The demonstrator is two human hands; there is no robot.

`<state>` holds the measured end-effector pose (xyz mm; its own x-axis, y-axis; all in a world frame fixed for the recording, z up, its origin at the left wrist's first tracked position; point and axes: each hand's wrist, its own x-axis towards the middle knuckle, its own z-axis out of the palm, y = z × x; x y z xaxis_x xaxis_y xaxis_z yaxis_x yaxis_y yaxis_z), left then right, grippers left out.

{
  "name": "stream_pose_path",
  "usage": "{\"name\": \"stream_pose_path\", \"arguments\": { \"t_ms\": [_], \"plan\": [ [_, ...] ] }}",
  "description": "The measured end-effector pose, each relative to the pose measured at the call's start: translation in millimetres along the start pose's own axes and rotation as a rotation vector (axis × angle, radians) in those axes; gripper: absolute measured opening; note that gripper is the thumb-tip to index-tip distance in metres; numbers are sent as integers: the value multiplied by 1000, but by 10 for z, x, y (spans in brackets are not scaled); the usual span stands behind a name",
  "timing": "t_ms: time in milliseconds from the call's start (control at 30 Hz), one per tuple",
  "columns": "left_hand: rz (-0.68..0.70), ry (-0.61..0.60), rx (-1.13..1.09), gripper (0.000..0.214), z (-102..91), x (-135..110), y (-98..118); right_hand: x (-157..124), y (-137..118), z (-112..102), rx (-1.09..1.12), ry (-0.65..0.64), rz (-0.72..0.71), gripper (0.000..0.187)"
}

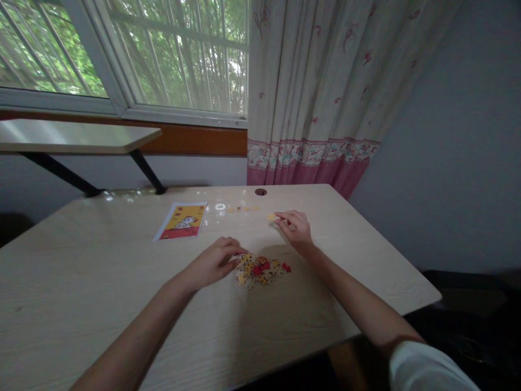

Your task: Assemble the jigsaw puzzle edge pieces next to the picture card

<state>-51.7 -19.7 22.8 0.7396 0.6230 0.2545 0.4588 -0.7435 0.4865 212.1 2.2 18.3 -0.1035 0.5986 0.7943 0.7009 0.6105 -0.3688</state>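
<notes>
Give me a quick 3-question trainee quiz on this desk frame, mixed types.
1. True or false: the picture card lies left of the pile of puzzle pieces.
2. The right hand has its fingertips at: A a yellow piece, B a pen, C a cup.
3. Fill in: the hand nearest the pile of puzzle pieces is the ___ hand.

Key: 1 true; 2 A; 3 left. The left hand sits at the pile's left edge.
</notes>
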Motion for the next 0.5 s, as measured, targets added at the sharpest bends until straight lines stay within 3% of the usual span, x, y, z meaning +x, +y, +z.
{"name": "stream_pose_path", "arguments": {
  "t_ms": [167, 267, 367, 500],
  "plan": [
    [4, 11, -4, 21, 12, -6, -41, 145, 387, 222, 74, -126, 226, 19],
    [-8, 14, -15, 17, 11, -1, -37, 270, 575, 386, 2, -225, 339, 20],
    [-22, 6, -22, 13, 2, 9, -13, 381, 657, 515, -83, -368, 386, 19],
    [-37, 2, -12, 17, 0, 18, 6, 458, 686, 627, -132, -444, 419, 16]
  ]
}}
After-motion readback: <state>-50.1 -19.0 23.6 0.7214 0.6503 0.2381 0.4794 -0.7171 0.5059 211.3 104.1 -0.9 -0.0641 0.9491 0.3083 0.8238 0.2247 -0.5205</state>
